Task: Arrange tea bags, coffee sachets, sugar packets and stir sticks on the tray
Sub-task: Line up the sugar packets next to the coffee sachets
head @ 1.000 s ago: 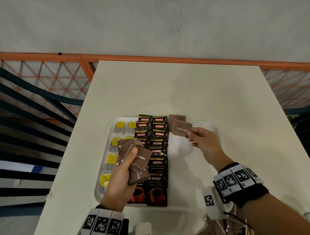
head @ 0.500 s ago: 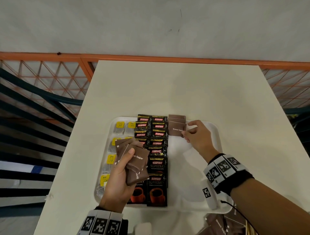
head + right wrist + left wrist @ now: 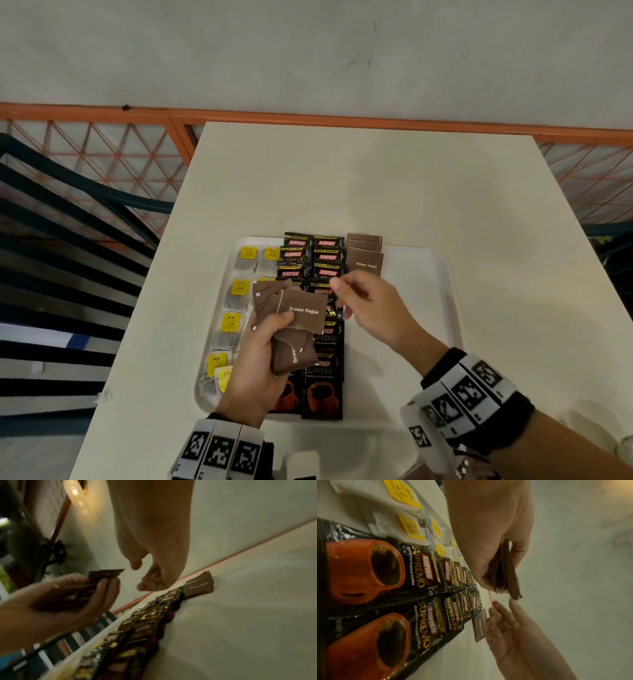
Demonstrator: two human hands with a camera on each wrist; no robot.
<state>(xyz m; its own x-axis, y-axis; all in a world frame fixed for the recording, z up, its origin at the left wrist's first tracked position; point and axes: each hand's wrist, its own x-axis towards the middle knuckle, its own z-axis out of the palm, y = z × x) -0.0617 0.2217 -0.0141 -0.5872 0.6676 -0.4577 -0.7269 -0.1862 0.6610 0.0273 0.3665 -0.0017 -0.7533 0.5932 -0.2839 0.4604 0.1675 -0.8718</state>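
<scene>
Several brown paper sugar packets (image 3: 295, 320) were clamped in the left hand (image 3: 255, 371) above the white plastic tray (image 3: 419, 294). The right hand (image 3: 371, 313) was held empty beside them, grip loosely parted. Three more packets (image 3: 364, 255) lay overlapped at the tray's far edge, beside black coffee sachets (image 3: 322, 373).

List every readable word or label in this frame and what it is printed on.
"KOPIKO" and "SUPREMO": coffee sachets on the tray.
"Brown Sugar": sugar packet laid on the tray, and the packets in the left hand.
Sachets' small print, yellow tea bag tags: too small to read.
</scene>
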